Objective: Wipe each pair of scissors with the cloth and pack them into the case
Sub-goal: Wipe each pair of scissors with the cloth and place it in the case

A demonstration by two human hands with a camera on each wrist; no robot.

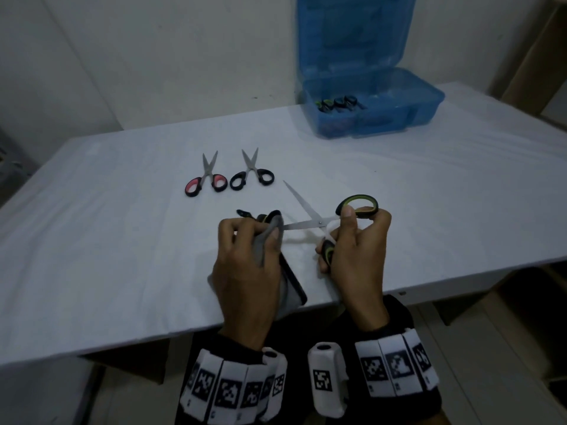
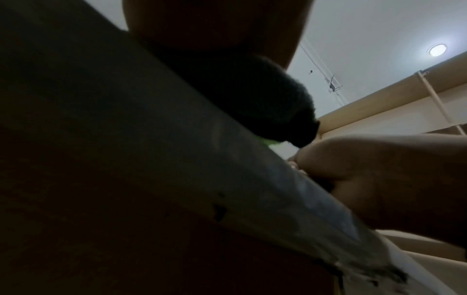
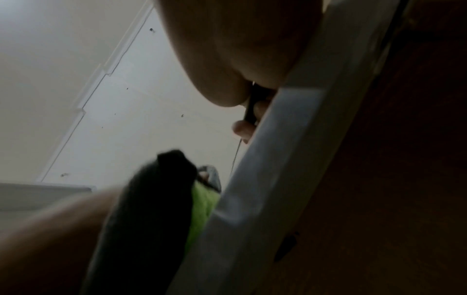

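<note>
Head view: my right hand point(image 1: 356, 256) grasps the green-handled scissors point(image 1: 319, 223), left hand point(image 1: 245, 265) pinching the grey cloth point(image 1: 270, 237) round one blade; next, wipe outward.

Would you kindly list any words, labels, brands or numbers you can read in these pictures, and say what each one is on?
No readable text: there are no words, brands or numbers anywhere.
Wrist bands: only black-and-white square code patterns, no letters.
Green-handled scissors, red-handled scissors, black-handled scissors: any blade marking is too small to read.
Blue case: no label visible.
</note>
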